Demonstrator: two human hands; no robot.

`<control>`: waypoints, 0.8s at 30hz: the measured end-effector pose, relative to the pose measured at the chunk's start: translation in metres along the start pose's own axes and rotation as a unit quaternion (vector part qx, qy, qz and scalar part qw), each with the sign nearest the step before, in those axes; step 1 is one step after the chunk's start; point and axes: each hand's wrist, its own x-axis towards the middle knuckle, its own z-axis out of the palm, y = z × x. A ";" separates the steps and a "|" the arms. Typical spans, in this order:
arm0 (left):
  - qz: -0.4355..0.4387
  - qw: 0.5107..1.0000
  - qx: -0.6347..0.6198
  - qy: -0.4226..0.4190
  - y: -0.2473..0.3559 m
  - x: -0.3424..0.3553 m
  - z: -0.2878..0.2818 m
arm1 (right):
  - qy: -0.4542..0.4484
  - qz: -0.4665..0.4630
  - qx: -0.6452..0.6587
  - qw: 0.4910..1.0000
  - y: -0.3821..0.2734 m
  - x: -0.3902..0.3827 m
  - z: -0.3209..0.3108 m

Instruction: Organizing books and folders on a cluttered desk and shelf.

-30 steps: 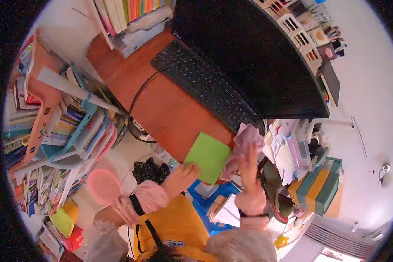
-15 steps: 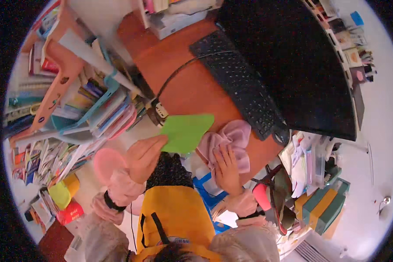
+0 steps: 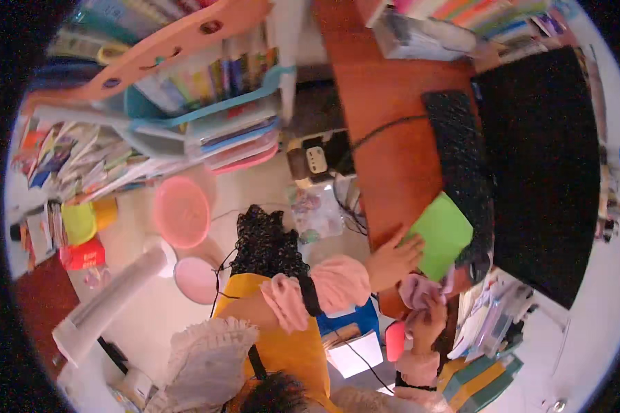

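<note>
My left hand point(image 3: 396, 263) reaches across my front to the desk. Its fingers close on the near-left edge of a flat green sheet point(image 3: 442, 237), which spreads over the desk beside the lower part of the keyboard. Nearer to me, my right hand point(image 3: 429, 321) has its fingers curled into a bunched pinkish-mauve cloth point(image 3: 416, 292) by the desk's near edge. The cloth is crumpled up, with one part rising towards the sheet's lower corner. My right fingertips are partly hidden in its folds.
On the reddish-brown desk point(image 3: 386, 165) lie a black keyboard point(image 3: 453, 131) and a mouse point(image 3: 473, 267), in front of a large dark monitor point(image 3: 544, 172). Bookshelves point(image 3: 186, 82) stand at the left. A pink basin point(image 3: 181, 212) and a power strip point(image 3: 316, 160) sit lower down.
My view has turned, so the desk now sits further right. My left hand has brought the green sheet over beside the keyboard. My right hand, flat on the cloth before, now bunches it.
</note>
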 end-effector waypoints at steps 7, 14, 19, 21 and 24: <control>-0.249 0.949 -0.192 -0.036 -0.068 -0.171 -0.031 | -0.097 -0.161 0.051 0.981 -0.099 -0.034 0.038; -0.564 0.797 -0.168 -0.135 -0.078 -0.372 0.002 | -0.233 -0.100 0.127 0.959 -0.082 -0.032 0.267; -0.696 0.655 -0.245 -0.161 -0.033 -0.443 -0.004 | -0.269 0.128 0.205 0.932 0.022 -0.071 0.480; -0.663 0.662 -0.321 -0.141 -0.034 -0.419 0.030 | -0.303 0.380 0.293 0.823 0.159 -0.042 0.509; -0.684 0.627 -0.344 -0.147 -0.026 -0.413 0.028 | -0.298 0.560 0.306 0.710 0.209 -0.037 0.547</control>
